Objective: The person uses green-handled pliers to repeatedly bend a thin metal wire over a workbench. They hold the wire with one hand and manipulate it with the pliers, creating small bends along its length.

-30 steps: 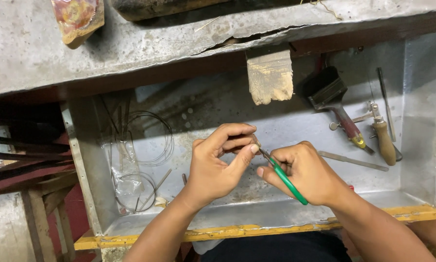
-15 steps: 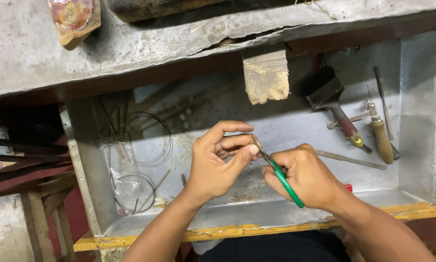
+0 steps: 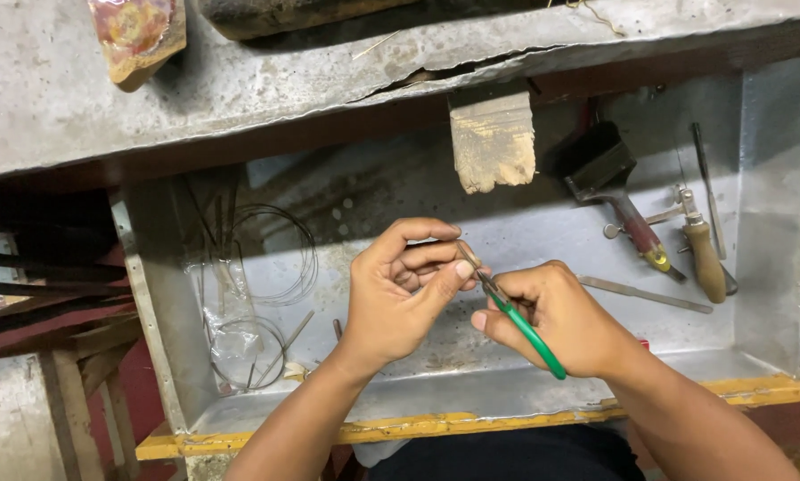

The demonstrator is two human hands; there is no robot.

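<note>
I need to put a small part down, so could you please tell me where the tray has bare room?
The tray floor is barest behind the hands, between the wire coils and the brush, under the wooden block. The right side is crowded with the brush, a wooden-handled tool and a flat file; the left holds the coils.

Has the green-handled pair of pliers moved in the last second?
No, barely: the green-handled pair of pliers sits as before below the hanging wooden block, right hand gripping it, tips at the left hand.
</note>
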